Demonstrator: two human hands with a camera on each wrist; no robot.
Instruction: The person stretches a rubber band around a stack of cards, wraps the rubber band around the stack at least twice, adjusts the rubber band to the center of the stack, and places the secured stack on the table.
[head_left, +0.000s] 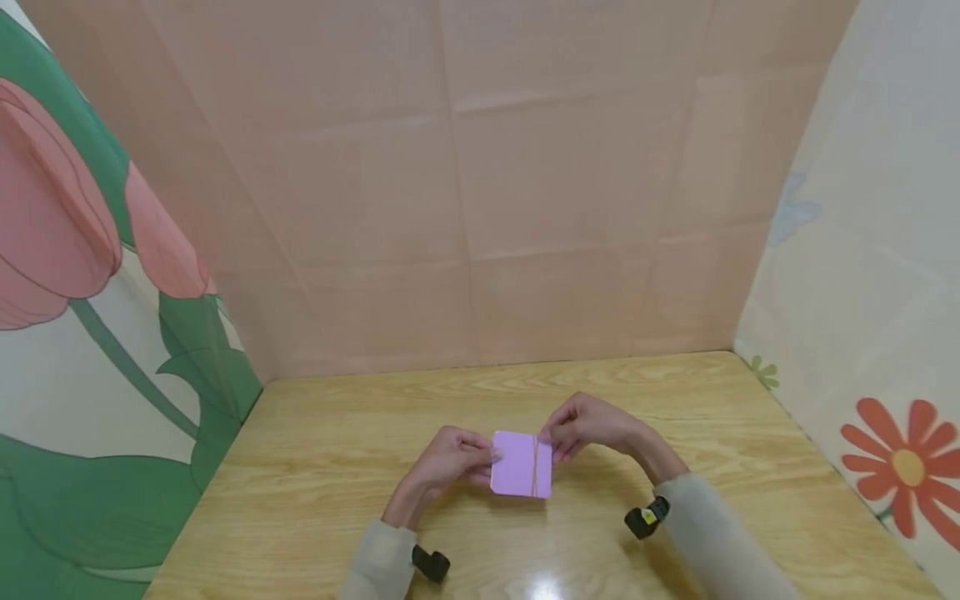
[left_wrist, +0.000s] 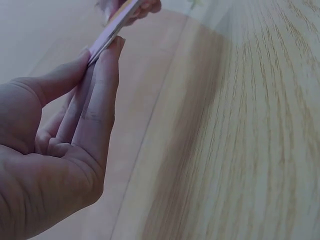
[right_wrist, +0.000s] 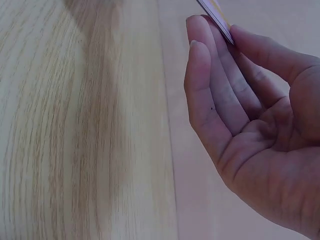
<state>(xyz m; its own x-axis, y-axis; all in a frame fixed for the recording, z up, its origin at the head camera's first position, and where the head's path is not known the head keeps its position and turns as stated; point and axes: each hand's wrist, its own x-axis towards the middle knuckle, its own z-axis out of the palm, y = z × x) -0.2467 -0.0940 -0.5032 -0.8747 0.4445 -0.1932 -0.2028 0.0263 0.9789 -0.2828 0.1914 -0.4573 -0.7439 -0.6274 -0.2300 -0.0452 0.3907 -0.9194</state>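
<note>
A thin lilac stack of cards point(head_left: 513, 463) with rounded corners is held up above the table, between both hands. Round it, near its right side, runs a tan rubber band point(head_left: 535, 467). My left hand point(head_left: 453, 456) pinches the left edge between thumb and fingers. At the right edge, close to the band, my right hand point(head_left: 588, 423) pinches the stack with thumb and fingertips. Seen edge-on in the left wrist view, the cards point(left_wrist: 111, 31) show thin layers. Only a corner of the cards point(right_wrist: 216, 17) shows in the right wrist view.
The wood-grain table point(head_left: 337, 442) reaches back to a creased pinkish-beige backdrop point(head_left: 555, 208). Side panels stand at left and right, printed with a pink tulip point(head_left: 52, 208) and a red flower point(head_left: 907, 467). A dark wrist camera point(head_left: 647, 517) hangs below the right sleeve.
</note>
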